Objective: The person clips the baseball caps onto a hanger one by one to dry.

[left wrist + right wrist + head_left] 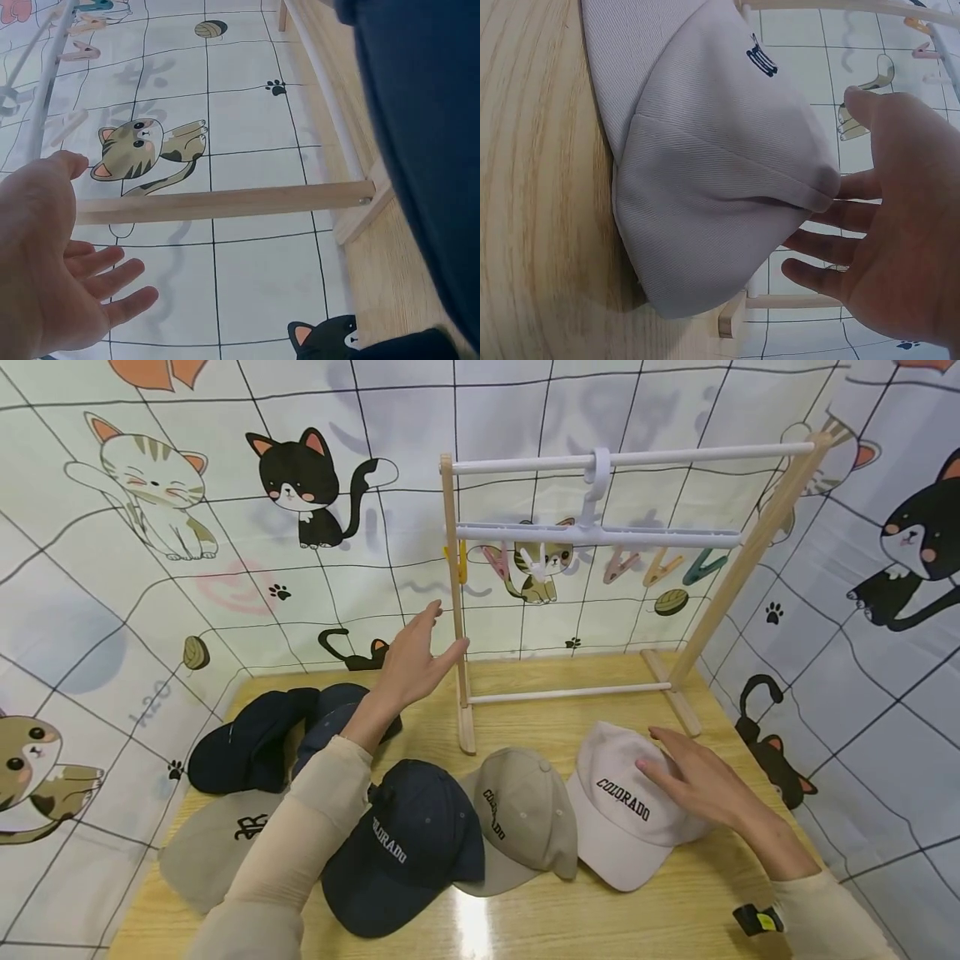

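Observation:
My left hand [408, 664] is raised beside the left post of a wooden rack [459, 635], fingers extended and thumb apart, holding nothing. In the left wrist view the post passes behind this hand [45, 262]. At the right, my right hand [705, 781] hovers at the side of a pale pinkish baseball cap [596, 760] lettered COLORADO. The right wrist view shows relaxed fingers close by the cap's crown [712, 165], the thumb spread away. From the rack's top bar hangs a white hanger [660, 537] with several coloured clothespins, including a green one [703, 568].
A beige cap [517, 785] and a navy cap [420, 827] stand in the front row. A grey cap [206, 843] lies at the left, below a black cap [240, 743] and another dark cap [326, 727]. Cat-print cloth [337, 602] surrounds the wooden table [555, 918].

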Available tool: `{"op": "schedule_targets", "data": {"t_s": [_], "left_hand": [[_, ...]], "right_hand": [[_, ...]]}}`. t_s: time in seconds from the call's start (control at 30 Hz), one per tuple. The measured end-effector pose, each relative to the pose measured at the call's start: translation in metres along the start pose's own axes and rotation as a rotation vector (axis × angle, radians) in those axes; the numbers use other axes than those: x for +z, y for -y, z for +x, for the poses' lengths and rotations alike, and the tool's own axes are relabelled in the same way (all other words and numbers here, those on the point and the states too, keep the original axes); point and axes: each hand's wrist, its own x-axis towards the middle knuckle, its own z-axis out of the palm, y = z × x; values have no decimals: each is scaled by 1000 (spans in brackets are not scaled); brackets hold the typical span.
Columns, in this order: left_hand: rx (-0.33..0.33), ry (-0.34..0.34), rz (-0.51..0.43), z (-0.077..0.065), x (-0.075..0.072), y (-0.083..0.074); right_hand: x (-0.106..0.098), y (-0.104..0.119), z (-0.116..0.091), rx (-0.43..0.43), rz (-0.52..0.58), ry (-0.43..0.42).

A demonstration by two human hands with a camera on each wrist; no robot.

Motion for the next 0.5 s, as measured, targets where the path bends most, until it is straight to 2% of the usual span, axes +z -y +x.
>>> {"op": "schedule_targets", "data": {"t_s": [0.3, 0.5], "left_hand": [[-9, -26, -106, 16, 13, -3], [-2, -93, -115, 24, 19, -4]], "right_hand": [[8, -8, 3, -20, 72, -55], [8, -9, 7, -2, 129, -69]]}}
